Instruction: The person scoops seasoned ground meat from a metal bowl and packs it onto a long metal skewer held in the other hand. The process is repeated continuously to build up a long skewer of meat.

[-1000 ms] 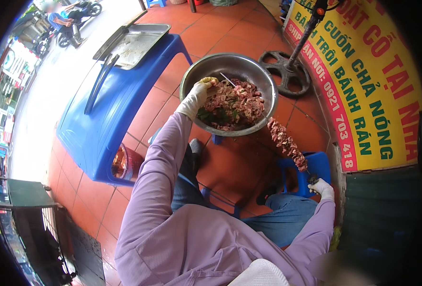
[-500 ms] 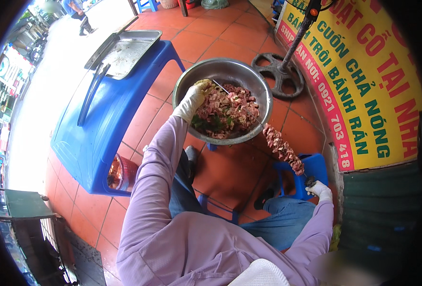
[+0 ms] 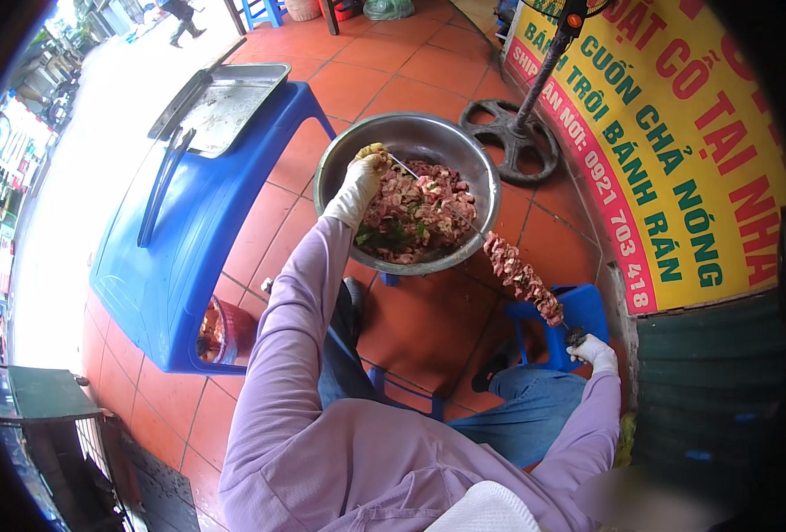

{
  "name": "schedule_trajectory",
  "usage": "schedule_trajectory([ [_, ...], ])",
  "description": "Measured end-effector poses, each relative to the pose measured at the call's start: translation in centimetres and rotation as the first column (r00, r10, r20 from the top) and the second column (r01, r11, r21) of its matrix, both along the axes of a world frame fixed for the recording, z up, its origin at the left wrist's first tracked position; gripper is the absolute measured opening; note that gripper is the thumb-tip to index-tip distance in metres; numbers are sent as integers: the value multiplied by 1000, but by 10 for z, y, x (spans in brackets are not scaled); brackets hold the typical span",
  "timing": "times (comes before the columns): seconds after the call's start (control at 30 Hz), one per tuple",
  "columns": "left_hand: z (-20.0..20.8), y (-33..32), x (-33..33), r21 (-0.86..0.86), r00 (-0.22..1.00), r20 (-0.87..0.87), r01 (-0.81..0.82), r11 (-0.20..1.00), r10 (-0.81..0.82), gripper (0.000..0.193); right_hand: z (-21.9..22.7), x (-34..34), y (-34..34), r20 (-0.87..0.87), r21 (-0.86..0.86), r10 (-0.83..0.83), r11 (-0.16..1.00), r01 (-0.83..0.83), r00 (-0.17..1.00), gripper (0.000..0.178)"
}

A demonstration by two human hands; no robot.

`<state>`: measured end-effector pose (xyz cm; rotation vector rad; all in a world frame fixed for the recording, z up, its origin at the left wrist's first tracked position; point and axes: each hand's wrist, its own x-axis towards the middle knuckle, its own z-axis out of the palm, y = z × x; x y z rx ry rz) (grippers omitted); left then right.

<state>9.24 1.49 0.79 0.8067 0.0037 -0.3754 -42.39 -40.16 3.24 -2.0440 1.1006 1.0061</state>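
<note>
A long metal skewer (image 3: 404,166) slants across the steel bowl (image 3: 486,226), with chunks of raw meat (image 3: 524,280) packed along its nearer part, outside the bowl's right rim. My left hand (image 3: 363,182), in a stained whitish glove, is over the bowl's left side with its fingers closed at the skewer's far end. My right hand (image 3: 595,354), also gloved, is closed at the lower right around the near end, beside a dark piece (image 3: 575,336) on the skewer. Loose cut meat (image 3: 433,208) with some green leaves (image 3: 384,238) lies in the bowl.
A blue plastic table (image 3: 180,222) on the left carries a metal tray (image 3: 233,106) and dark tongs (image 3: 162,188). A red basket (image 3: 233,330) sits under it. To the right are a fan stand (image 3: 510,142), a blue stool (image 3: 579,306) and a yellow sign (image 3: 677,168).
The view has shifted slightly, and both hands keep their grip on the skewer with little movement. A person in the far left background has walked to the right.
</note>
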Motion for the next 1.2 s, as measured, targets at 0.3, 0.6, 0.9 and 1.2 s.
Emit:
schedule_trajectory([
  [0.3, 17, -5, -12, -95, 996, 14, 89, 992, -88, 32, -3, -3, -4, 15, -26, 5, 1000, -5, 1000, 19],
  [0.6, 19, 4, -13, 39, 996, 16, 88, 995, -89, 22, -1, -3, -2, -8, -13, -21, 1000, 21, 1000, 20],
  [0.9, 19, 8, -6, -51, 995, -35, 90, 995, -91, 21, -3, -1, -2, -21, -2, -29, 1000, 29, 999, 20],
  [1.2, 10, 3, -3, 45, 998, 58, 27, 999, -29, 35, 1, 0, -1, -28, -17, 14, 1000, -14, 1000, 19],
])
